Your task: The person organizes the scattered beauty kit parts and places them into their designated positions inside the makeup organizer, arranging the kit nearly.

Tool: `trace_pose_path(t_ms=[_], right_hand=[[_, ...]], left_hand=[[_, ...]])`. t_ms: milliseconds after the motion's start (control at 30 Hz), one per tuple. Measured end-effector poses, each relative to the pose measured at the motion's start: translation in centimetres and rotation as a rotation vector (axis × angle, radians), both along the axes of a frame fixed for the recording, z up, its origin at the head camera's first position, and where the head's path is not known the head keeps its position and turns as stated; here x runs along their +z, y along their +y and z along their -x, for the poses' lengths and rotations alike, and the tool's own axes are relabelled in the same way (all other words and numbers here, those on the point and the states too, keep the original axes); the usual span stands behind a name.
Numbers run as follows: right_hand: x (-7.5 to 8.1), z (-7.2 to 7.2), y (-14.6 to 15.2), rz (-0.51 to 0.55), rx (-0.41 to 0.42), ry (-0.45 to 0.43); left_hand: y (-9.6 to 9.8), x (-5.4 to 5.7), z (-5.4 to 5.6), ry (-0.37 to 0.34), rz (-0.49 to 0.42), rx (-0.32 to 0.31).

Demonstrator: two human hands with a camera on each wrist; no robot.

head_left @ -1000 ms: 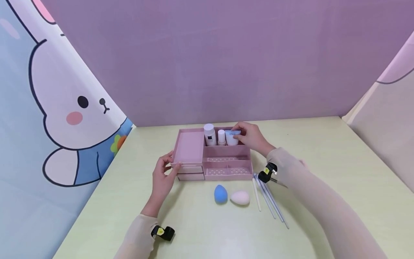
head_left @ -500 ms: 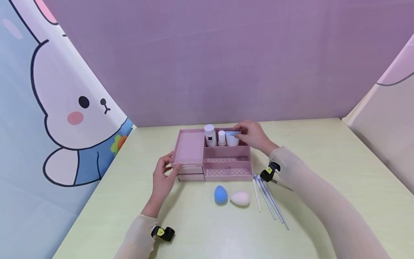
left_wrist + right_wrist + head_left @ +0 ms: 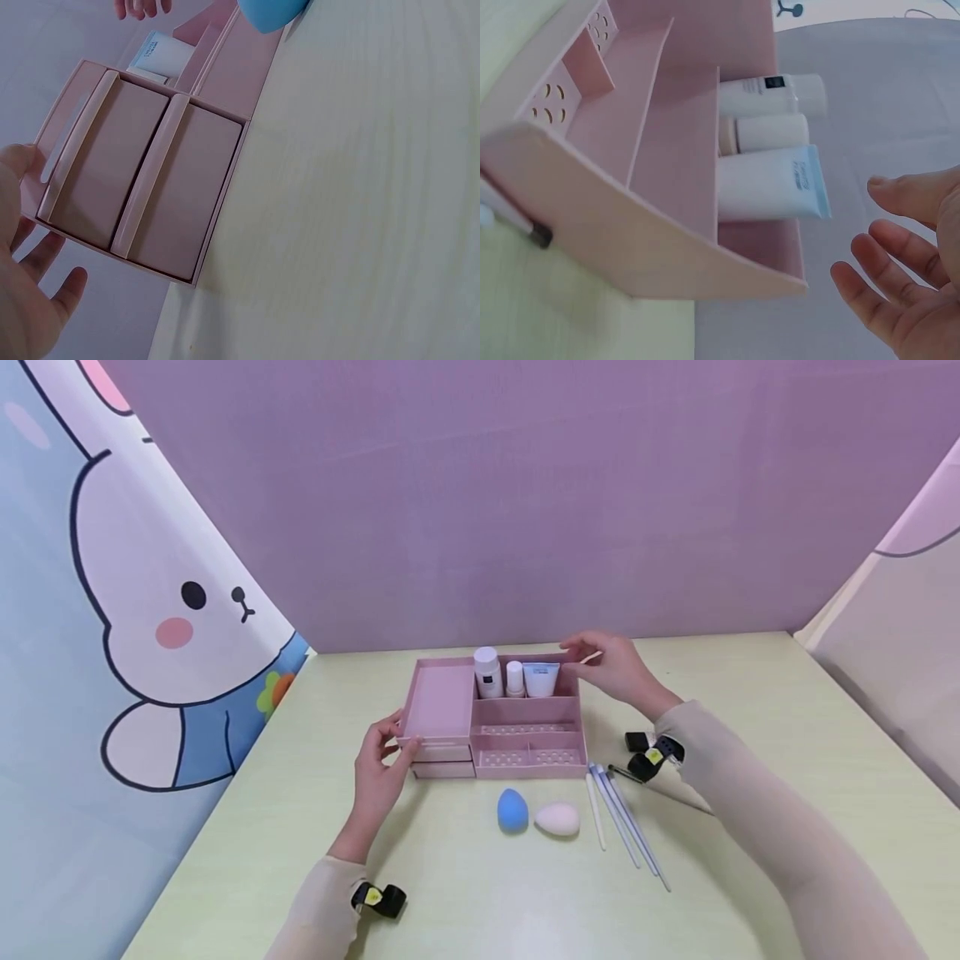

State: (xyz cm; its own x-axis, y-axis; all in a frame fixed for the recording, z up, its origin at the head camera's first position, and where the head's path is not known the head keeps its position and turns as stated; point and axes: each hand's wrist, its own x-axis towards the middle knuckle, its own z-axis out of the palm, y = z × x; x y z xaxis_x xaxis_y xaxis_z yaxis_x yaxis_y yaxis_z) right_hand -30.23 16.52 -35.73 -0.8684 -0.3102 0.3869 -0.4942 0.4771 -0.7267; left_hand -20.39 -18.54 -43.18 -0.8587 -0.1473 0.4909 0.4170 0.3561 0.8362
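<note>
A pink makeup organizer [image 3: 437,697] stands near the back of the table, with two drawers on its left side. My left hand [image 3: 380,772] holds its front left corner, thumb on the front edge and fingers against the side. In the back right compartment, a white bottle [image 3: 489,673], a smaller white-capped bottle [image 3: 514,678] and a white and blue squeeze tube [image 3: 769,184] stand in a row. My right hand [image 3: 618,668] is just right of the tube, fingers parted and holding nothing. In the right wrist view a gap shows between fingertips and tube.
A blue makeup sponge [image 3: 513,811] and a pale pink sponge [image 3: 557,819] lie in front of the organizer. Several thin brushes [image 3: 626,818] lie at its front right corner; another brush [image 3: 678,797] is partly under the right forearm. A purple cloth backdrop [image 3: 525,510] rises behind.
My right hand has let go of the squeeze tube and drawn back to the right. The tube stays upright in its compartment, and my left hand keeps its place.
</note>
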Motion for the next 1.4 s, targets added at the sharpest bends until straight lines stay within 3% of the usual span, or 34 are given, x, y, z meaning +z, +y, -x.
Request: trace_pose_path(t_ms=[367, 767, 833, 1067, 1400], right_hand=[[-0.5, -1.1, 4.4, -0.06, -0.097, -0.009], [-1.5, -2.4, 9.0, -0.112, -0.13, -0.005], [-1.9, -2.6, 9.7, -0.121, -0.123, -0.004], [-3.5, -3.1, 12.2, -0.161, -0.073, 0.012], [-5.1, -4.0, 14.8, -0.256, -0.018, -0.08]], left_hand=[[0.0, -0.5, 0.0, -0.023, -0.02, 0.006], [0.0, -0.4, -0.2, -0.013, -0.019, 0.0], [0.1, -0.1, -0.3, -0.012, -0.018, 0.001], [1.2, 2.7, -2.2, -0.024, 0.005, 0.0], [1.3, 3.0, -2.2, 0.005, 0.006, -0.011]])
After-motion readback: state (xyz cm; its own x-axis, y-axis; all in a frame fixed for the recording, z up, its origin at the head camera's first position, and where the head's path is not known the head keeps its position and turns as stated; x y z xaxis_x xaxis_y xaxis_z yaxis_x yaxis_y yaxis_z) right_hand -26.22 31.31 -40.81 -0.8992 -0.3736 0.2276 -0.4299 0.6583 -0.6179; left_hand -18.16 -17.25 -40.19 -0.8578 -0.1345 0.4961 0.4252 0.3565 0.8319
